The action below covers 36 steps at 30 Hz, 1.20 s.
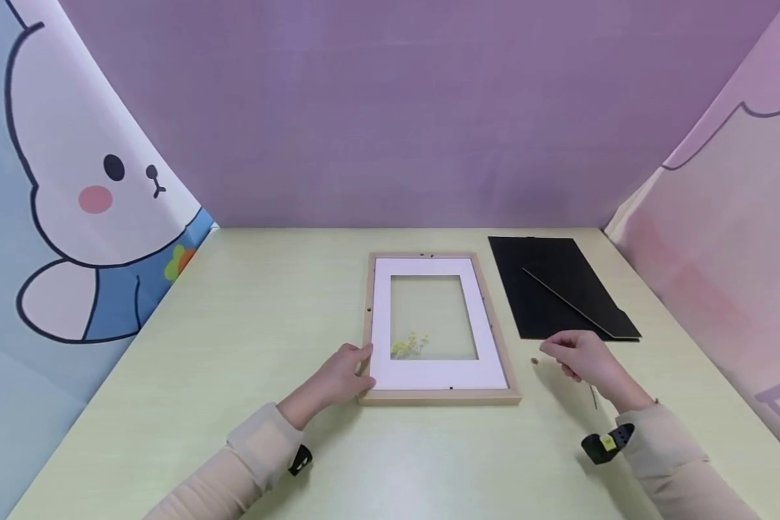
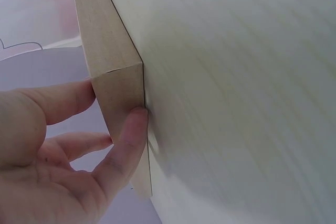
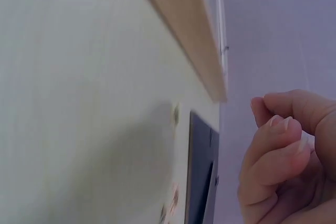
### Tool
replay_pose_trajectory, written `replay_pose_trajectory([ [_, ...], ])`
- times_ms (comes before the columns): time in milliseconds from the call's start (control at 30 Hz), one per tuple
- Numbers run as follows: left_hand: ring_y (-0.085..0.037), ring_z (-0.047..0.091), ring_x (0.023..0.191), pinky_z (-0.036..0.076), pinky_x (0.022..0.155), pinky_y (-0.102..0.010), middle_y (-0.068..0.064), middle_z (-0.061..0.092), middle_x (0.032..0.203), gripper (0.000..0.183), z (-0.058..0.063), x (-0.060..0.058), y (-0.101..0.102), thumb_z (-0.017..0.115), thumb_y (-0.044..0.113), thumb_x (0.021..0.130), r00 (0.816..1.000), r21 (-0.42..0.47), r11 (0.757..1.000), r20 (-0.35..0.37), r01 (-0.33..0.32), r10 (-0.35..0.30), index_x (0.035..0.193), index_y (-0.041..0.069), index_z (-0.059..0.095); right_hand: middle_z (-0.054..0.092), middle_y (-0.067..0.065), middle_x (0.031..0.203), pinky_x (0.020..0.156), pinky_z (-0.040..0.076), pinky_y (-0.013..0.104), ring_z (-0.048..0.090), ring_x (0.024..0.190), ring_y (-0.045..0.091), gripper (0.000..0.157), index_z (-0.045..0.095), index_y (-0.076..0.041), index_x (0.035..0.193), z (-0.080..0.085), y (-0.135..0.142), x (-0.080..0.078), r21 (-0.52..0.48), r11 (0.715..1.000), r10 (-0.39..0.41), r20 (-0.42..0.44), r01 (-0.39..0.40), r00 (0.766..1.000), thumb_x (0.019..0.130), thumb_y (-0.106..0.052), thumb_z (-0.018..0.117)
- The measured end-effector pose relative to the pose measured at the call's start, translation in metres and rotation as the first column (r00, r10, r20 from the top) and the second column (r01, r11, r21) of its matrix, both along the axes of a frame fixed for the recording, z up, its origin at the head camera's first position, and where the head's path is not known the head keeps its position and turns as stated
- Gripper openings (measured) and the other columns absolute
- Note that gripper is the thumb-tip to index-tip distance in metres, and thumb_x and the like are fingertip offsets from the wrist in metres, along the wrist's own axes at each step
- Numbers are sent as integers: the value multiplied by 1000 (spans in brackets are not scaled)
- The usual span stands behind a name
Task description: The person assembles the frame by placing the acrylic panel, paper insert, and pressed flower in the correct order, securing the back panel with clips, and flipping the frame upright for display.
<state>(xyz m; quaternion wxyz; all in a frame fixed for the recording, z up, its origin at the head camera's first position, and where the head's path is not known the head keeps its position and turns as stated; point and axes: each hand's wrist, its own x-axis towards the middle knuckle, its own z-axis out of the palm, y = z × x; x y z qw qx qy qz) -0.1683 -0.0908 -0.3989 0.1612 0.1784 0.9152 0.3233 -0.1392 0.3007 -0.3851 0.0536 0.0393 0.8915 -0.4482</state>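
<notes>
A light wood picture frame (image 1: 442,397) with a white mat (image 1: 438,375) lies on the table. Small yellow flowers (image 1: 408,345) lie at the lower left of its window. My left hand (image 1: 344,374) grips the frame's lower left corner, fingertips and thumb against the wood (image 2: 123,98). Beyond the frame's right side, my right hand (image 1: 585,357) is raised over the table, thumb and index tips together and the other fingers curled. Nothing shows between them. Close to that hand lie a small brown dried bloom (image 1: 534,360) and a thin stem (image 1: 594,397), partly hidden.
Black backing boards (image 1: 526,310) lie stacked askew at the right back. Dark tabs (image 1: 451,388) dot the frame's inner edge. Pinkish flower bits (image 3: 174,196) show blurred near the boards in the right wrist view. A purple wall (image 1: 403,144) closes the far side.
</notes>
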Motion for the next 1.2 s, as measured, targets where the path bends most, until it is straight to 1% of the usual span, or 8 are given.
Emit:
replay_pose_trajectory([
  [167,-31,45,111,43,73,-36,-29,38,129,62,-1,0,-1,63,10,86,1000,-17,1000,-5,12,-12,139,-4,34,42,-3,53,41,36,26,40,44,10,28,58,8,87,-6,17,7,25,999,-20,8,20,1000,91,-20,56],
  [267,-31,45,109,44,71,-35,-29,38,130,62,-1,0,-1,63,10,86,1000,-12,1000,-3,12,-12,139,-4,34,41,-3,51,41,35,25,39,43,10,29,57,6,82,-9,26,11,47,998,-33,31,32,999,91,-21,56],
  [467,-28,47,102,43,66,-32,-29,38,130,61,1,0,0,63,9,86,1000,-14,1000,-4,10,-10,139,-4,34,43,-2,51,40,36,26,39,43,10,23,57,1,80,-14,41,19,132,991,-48,90,36,995,90,-19,54],
  [633,-28,47,100,44,67,-32,-30,37,130,61,2,0,1,63,10,86,1000,-17,1000,1,5,-5,139,-4,34,43,-1,52,43,37,28,39,45,12,17,53,-4,76,-18,50,25,221,975,-55,165,17,985,86,-17,57],
  [733,-29,48,101,44,69,-33,-30,37,130,61,2,0,1,63,10,86,1000,-23,1000,-1,7,-7,139,-4,34,43,-1,52,44,37,28,40,46,12,16,52,-5,75,-20,53,27,263,965,-61,187,10,980,84,-17,60],
  [867,-29,47,104,44,72,-35,-29,37,130,61,2,0,0,63,10,86,1000,-26,1000,-5,11,-11,139,-4,34,44,0,53,45,38,30,40,46,13,15,53,-5,74,-20,54,29,304,953,-56,175,0,983,83,-15,61],
  [1033,-31,46,107,44,74,-36,-30,37,131,61,1,0,0,62,10,86,1000,-27,1000,-1,12,-12,139,-4,34,44,0,53,45,39,30,40,45,12,15,54,-4,73,-19,57,32,320,947,-49,166,-6,985,83,-14,60],
  [1200,-35,44,113,44,79,-39,-30,38,130,61,2,1,0,63,10,86,1000,-26,1000,-10,14,-14,138,-5,34,47,1,56,46,40,31,44,48,14,11,59,-1,75,-16,56,34,364,931,-41,169,-24,985,82,-10,58],
])
